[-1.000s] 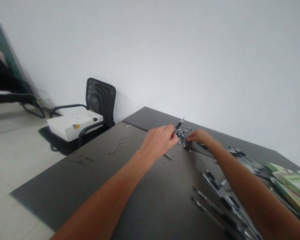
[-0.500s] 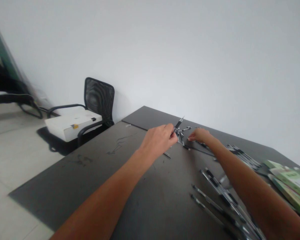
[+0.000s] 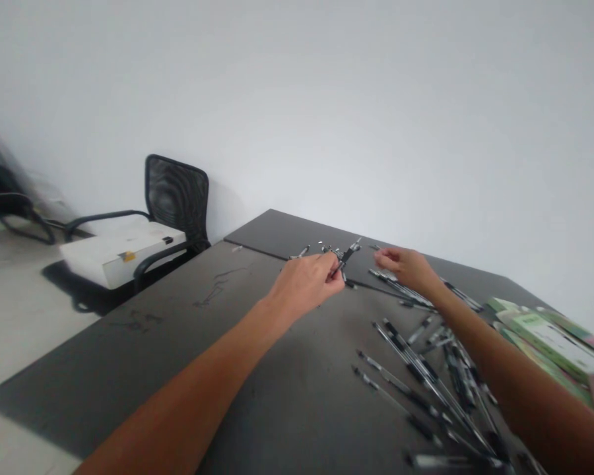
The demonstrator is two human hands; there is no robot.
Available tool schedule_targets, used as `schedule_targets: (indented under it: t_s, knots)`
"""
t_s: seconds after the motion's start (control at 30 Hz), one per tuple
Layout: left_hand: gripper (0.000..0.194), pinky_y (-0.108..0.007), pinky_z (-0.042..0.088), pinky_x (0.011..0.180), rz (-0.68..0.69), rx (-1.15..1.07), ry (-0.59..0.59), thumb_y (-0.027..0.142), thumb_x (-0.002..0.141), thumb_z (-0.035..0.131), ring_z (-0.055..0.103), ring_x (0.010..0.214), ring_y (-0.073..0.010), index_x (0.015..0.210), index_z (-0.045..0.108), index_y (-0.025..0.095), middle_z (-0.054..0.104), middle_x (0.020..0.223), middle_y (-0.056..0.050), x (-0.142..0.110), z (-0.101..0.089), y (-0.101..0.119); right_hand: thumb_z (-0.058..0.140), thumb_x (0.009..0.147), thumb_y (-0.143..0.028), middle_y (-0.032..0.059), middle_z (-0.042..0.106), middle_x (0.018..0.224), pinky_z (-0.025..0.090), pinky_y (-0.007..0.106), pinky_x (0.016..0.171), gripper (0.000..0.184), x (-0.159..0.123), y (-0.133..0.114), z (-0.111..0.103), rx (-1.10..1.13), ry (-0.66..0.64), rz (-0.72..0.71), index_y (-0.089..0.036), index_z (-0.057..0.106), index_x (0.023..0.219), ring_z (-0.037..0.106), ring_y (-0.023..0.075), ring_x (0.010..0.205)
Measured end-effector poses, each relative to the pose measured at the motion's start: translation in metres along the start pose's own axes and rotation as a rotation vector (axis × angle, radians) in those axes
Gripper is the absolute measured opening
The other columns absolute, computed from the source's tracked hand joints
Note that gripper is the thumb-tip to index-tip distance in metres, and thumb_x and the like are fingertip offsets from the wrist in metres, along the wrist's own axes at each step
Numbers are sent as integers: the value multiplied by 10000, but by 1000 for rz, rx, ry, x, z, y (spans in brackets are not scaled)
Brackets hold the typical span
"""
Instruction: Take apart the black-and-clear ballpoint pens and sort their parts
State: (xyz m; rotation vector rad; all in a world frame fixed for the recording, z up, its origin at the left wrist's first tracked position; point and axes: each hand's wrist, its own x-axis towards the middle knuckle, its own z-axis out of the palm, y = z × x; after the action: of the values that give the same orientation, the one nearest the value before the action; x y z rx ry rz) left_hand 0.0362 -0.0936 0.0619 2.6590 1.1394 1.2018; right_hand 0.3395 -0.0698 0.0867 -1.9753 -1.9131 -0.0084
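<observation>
My left hand [image 3: 309, 280] is closed around a pen [image 3: 349, 253] with a black grip, its end pointing up and away. Just behind that hand lies a loose cluster of small pen parts [image 3: 331, 251]. My right hand [image 3: 406, 267] is a little farther right, fingers bent together; whatever they hold, if anything, is too small to make out. A thin dark tip [image 3: 375, 247] shows just beyond those fingers. Beneath the right wrist is a row of clear pens [image 3: 400, 287] with black ends. Closer to me, many more pens [image 3: 426, 376] lie scattered, partly hidden by my right forearm.
Green and white cardboard boxes [image 3: 549, 336] lie at the right of the dark table [image 3: 277, 389]. A white wall [image 3: 351, 119] rises behind. To the left stands a black mesh chair [image 3: 178, 194] with a white box [image 3: 123, 251] on its seat.
The view has turned slightly right. My right hand has moved a little away from the left hand and the cluster, uncovering more pens below it. The left hand still grips a pen.
</observation>
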Motion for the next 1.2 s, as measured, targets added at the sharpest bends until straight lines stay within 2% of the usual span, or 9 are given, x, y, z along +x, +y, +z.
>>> schedule_targets:
  t_s: [0.1,0.17,0.23,0.33,0.5,0.73,0.93,1.07,1.2]
  knots:
    - [59,-262,508,687,68,-51,-3,218,963,654,738,748,-164,934,703,203,807,867,-14,-7,7,19,447,1054,-623,41,778,953,517,313,820,496,-64,-7,-23,214,90,-23,-239,758,1004,688,212,900]
    - [64,-255,510,691,116,-88,-6,234,967,654,731,728,-146,939,704,206,809,866,-3,-14,12,36,663,955,-630,28,702,881,504,310,779,392,-105,-17,-31,678,150,8,-249,745,922,623,201,857]
    - [71,-249,510,686,174,-128,-6,236,966,647,722,707,-134,935,703,206,807,855,3,-23,17,53,817,844,-623,-1,612,817,476,273,698,386,-139,-30,-34,1033,160,73,-245,743,833,528,158,763]
    - [64,-236,513,668,283,-215,6,215,952,638,707,667,-122,930,698,204,795,813,10,-39,26,75,933,766,-511,-34,515,763,383,211,558,342,-169,-44,-34,1354,96,197,-220,761,821,398,106,660]
    - [64,-221,534,669,362,-319,-24,188,944,628,701,647,-112,923,683,212,781,786,17,-61,37,96,1001,677,-357,-54,539,751,313,154,462,335,-187,-43,-32,1639,92,358,-183,744,804,354,48,580]
    - [67,-206,522,653,331,-363,-41,167,925,645,689,615,-97,884,663,218,746,737,44,-70,34,105,1040,634,-281,-54,632,734,287,104,420,369,-201,-46,-35,1903,-27,460,-187,756,851,393,10,532]
    - [66,-194,503,600,270,-407,-57,155,878,663,648,563,-87,866,666,220,745,714,54,-73,33,111,1044,655,-270,-31,721,786,271,102,413,358,-205,-48,-37,1943,-51,484,-206,794,904,430,2,528]
    - [85,-185,495,578,188,-453,-76,143,841,661,614,536,-81,848,669,227,741,698,62,-73,32,117,1019,712,-329,-11,760,868,272,173,406,305,-207,-49,-39,1909,-38,469,-243,805,911,442,36,541]
    - [86,-185,491,571,134,-508,-110,148,835,645,630,540,-87,826,672,229,727,668,60,-73,31,119,1008,734,-395,-11,730,917,337,190,436,279,-211,-53,-40,1891,-50,459,-245,810,860,434,48,571]
